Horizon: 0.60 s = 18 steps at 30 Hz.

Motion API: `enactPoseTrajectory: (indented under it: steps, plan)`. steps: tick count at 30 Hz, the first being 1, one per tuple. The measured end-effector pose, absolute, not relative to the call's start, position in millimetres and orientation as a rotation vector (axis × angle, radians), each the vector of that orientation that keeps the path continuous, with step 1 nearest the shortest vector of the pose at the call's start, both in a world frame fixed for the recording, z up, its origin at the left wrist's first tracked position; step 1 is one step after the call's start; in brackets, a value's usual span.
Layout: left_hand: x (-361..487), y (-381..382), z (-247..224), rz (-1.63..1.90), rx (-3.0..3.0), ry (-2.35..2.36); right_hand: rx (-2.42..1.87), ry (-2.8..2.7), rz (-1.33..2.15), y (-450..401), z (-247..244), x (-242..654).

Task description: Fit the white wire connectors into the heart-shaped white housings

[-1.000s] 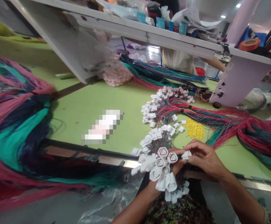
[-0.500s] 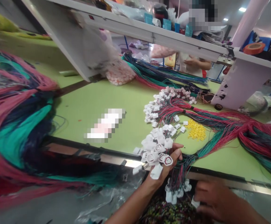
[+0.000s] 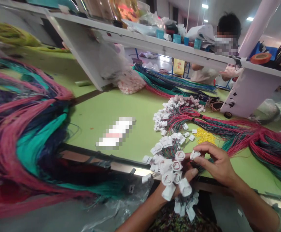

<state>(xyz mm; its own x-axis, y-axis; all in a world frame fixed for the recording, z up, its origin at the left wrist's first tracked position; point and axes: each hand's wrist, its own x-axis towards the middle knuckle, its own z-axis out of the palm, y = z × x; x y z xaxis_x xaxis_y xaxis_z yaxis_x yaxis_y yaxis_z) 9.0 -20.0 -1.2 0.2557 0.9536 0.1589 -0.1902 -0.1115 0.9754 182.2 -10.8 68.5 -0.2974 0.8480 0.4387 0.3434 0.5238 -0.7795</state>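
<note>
Now the left hand (image 3: pixel 190 175) clasps bunched wires (image 3: pixel 205 163); the right hand (image 3: pixel 216 162) pinches a white connector (image 3: pixel 195 155). Crowding at lower centre could snag them.

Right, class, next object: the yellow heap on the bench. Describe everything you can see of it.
The yellow heap is a loose, low spread of many small, bright pieces, plastic by their look, too tiny to make out their shape. It lies directly on the green tabletop, uncontained. A white connector sits at its left edge, whether touching is unclear. Red and green wires run past its right side, and the right hand partly hides its near edge.
</note>
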Motion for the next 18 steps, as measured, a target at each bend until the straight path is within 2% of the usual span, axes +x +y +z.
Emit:
enactPoseTrajectory:
  steps: [4,11,15,18]
  plan:
    - [7,-23,-2,1.154,1.078,0.734,-0.857,-1.991,0.704,-7,57,205]
    - [1,-18,5,0.820,1.079,0.582,-0.704,-2.130,0.646,-30,49,209]
    - [-1,-16,5,0.881,1.222,0.618,-0.729,-2.119,0.622,-34,42,210]
    - [-1,-18,0,0.978,1.333,0.777,-0.918,-2.014,0.697,-24,35,225]
